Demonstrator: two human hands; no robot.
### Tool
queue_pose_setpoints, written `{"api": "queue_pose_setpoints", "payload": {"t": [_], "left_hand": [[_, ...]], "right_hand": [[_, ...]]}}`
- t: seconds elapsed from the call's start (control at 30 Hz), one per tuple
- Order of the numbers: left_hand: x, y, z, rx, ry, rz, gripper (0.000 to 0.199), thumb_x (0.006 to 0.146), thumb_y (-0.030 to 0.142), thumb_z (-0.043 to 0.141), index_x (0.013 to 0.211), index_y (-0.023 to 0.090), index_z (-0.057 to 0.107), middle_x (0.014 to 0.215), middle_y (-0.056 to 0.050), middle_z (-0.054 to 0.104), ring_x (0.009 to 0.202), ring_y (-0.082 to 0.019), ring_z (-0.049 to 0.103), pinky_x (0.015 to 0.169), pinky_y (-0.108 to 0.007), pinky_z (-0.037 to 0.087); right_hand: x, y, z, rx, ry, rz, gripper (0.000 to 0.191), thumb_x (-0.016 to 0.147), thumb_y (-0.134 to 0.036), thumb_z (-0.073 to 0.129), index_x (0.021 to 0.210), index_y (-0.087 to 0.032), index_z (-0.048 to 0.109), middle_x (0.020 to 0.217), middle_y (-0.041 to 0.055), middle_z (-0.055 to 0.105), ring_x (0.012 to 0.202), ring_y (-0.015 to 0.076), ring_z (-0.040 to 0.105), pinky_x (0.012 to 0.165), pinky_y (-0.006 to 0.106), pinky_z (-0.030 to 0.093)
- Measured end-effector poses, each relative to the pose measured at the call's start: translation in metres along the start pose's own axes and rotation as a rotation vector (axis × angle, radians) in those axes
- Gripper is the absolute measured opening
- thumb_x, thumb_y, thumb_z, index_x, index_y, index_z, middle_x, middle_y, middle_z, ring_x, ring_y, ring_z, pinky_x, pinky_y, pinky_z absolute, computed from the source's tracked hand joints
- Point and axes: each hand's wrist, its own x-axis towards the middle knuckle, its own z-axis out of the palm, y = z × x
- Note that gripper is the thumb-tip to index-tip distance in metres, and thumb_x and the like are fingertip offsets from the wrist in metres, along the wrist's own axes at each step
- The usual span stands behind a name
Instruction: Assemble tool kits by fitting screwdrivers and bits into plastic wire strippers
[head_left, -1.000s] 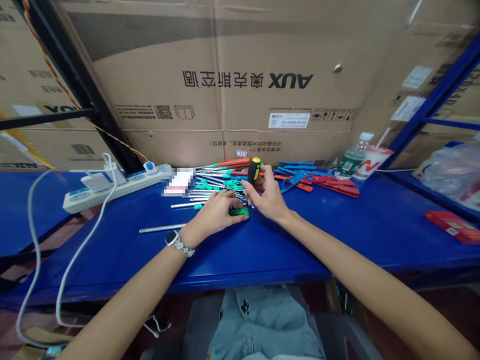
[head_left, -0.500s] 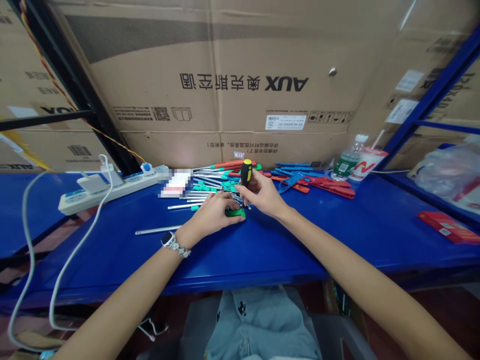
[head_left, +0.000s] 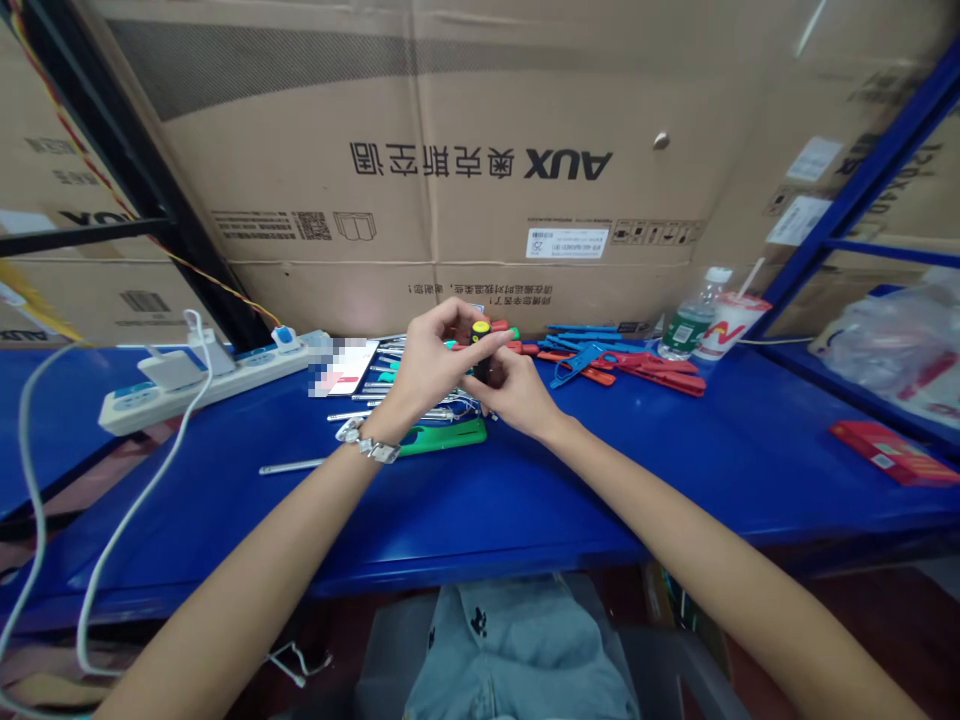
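Both hands meet at a black and yellow screwdriver [head_left: 481, 328] over the middle of the blue table. My left hand [head_left: 439, 355] is curled around the upper handle, with its thumb across the front. Lower on the same handle, my right hand [head_left: 517, 392] pinches with thumb and fingers; the tip is hidden. A green tool handle [head_left: 446, 436] lies flat on the table below my hands, joined or next to a metal rod [head_left: 292, 466] that passes behind my left wrist. Several metal rods with teal parts [head_left: 386, 376] lie behind my left hand.
Red plastic handles [head_left: 652, 370] and blue ones [head_left: 581, 345] lie right of my hands. Behind them stand a bottle [head_left: 683, 330] and a cup [head_left: 727, 330]. A power strip [head_left: 217, 378] is at left, a red box [head_left: 889, 452] at right, cardboard [head_left: 480, 80] behind.
My left hand has let go of the green handle and risen to the screwdriver's upper handle. My right hand remains at the screwdriver. The view has shifted slightly.
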Motion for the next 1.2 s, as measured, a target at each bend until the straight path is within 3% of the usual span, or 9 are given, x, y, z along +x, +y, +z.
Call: {"api": "queue_pose_setpoints", "payload": {"t": [0.17, 0.3, 0.43, 0.57, 0.7, 0.8, 1.03, 1.13, 1.2], "left_hand": [[-0.006, -0.009, 0.001, -0.154, -0.075, -0.059, 0.026, 0.090, 0.041, 0.073, 0.102, 0.019, 0.075, 0.100, -0.008, 0.078, 0.084, -0.018, 0.071, 0.074, -0.031, 0.057], [-0.010, -0.009, -0.006, -0.183, -0.202, -0.106, 0.039, 0.098, 0.051, 0.058, 0.116, 0.019, 0.072, 0.111, -0.011, 0.077, 0.086, -0.020, 0.072, 0.071, -0.032, 0.058], [-0.012, -0.005, 0.006, -0.170, -0.018, -0.084, 0.037, 0.089, 0.050, 0.073, 0.110, 0.020, 0.068, 0.108, -0.009, 0.077, 0.099, -0.021, 0.072, 0.085, -0.035, 0.058], [-0.014, -0.005, 0.018, -0.156, 0.154, -0.118, 0.037, 0.076, 0.043, 0.087, 0.092, 0.021, 0.063, 0.090, -0.004, 0.074, 0.082, -0.018, 0.070, 0.077, -0.033, 0.058], [-0.015, -0.005, 0.008, -0.195, -0.061, -0.100, 0.026, 0.092, 0.046, 0.070, 0.097, 0.020, 0.068, 0.098, -0.007, 0.075, 0.091, -0.020, 0.072, 0.082, -0.034, 0.059], [-0.014, -0.003, 0.001, -0.202, -0.192, -0.091, 0.032, 0.100, 0.049, 0.057, 0.101, 0.020, 0.070, 0.108, -0.010, 0.076, 0.105, -0.023, 0.071, 0.086, -0.036, 0.060], [-0.015, -0.004, 0.019, -0.161, 0.187, -0.097, 0.037, 0.078, 0.046, 0.084, 0.092, 0.019, 0.063, 0.089, -0.005, 0.074, 0.083, -0.018, 0.072, 0.077, -0.032, 0.058], [-0.015, -0.003, 0.018, -0.185, 0.091, -0.095, 0.029, 0.089, 0.048, 0.074, 0.091, 0.020, 0.065, 0.087, -0.006, 0.075, 0.083, -0.019, 0.072, 0.078, -0.033, 0.059], [-0.015, -0.003, 0.013, -0.156, -0.045, -0.069, 0.029, 0.098, 0.049, 0.061, 0.095, 0.020, 0.068, 0.097, -0.008, 0.077, 0.093, -0.020, 0.072, 0.085, -0.035, 0.059]], "right_hand": [[-0.002, -0.003, -0.010, 0.192, -0.161, 0.035, 0.044, 0.088, -0.057, 0.069, 0.108, -0.021, 0.056, 0.083, 0.0017, 0.066, 0.053, 0.0119, 0.058, 0.043, 0.026, 0.045], [0.000, -0.008, -0.024, 0.236, -0.296, 0.037, 0.039, 0.089, -0.057, 0.066, 0.097, -0.020, 0.059, 0.089, 0.0041, 0.069, 0.062, 0.0140, 0.063, 0.044, 0.024, 0.048], [0.002, -0.003, -0.018, 0.170, -0.155, 0.012, 0.045, 0.079, -0.058, 0.078, 0.077, -0.021, 0.052, 0.071, -0.0005, 0.060, 0.059, 0.0144, 0.058, 0.048, 0.027, 0.046], [-0.001, 0.004, -0.003, 0.090, 0.008, 0.019, 0.047, 0.075, -0.058, 0.081, 0.077, -0.023, 0.049, 0.067, -0.0029, 0.052, 0.057, 0.0140, 0.052, 0.050, 0.029, 0.044], [-0.005, -0.002, -0.010, 0.131, -0.062, 0.018, 0.047, 0.083, -0.057, 0.075, 0.109, -0.022, 0.057, 0.080, -0.0008, 0.058, 0.057, 0.0131, 0.053, 0.051, 0.029, 0.047], [-0.006, -0.009, -0.022, 0.202, -0.271, 0.079, 0.041, 0.089, -0.059, 0.067, 0.102, -0.020, 0.061, 0.068, -0.0024, 0.055, 0.052, 0.0125, 0.049, 0.046, 0.029, 0.044], [0.000, 0.002, -0.006, 0.128, -0.026, -0.004, 0.050, 0.072, -0.056, 0.084, 0.073, -0.022, 0.048, 0.065, -0.0052, 0.047, 0.059, 0.0109, 0.043, 0.054, 0.027, 0.037], [0.000, 0.003, -0.006, 0.107, 0.031, 0.041, 0.049, 0.072, -0.058, 0.083, 0.081, -0.022, 0.051, 0.069, -0.0042, 0.050, 0.059, 0.0117, 0.045, 0.052, 0.027, 0.038], [-0.001, 0.000, -0.013, 0.159, -0.089, 0.088, 0.046, 0.078, -0.060, 0.077, 0.091, -0.021, 0.056, 0.070, -0.0034, 0.053, 0.055, 0.0113, 0.046, 0.049, 0.027, 0.039]]}}
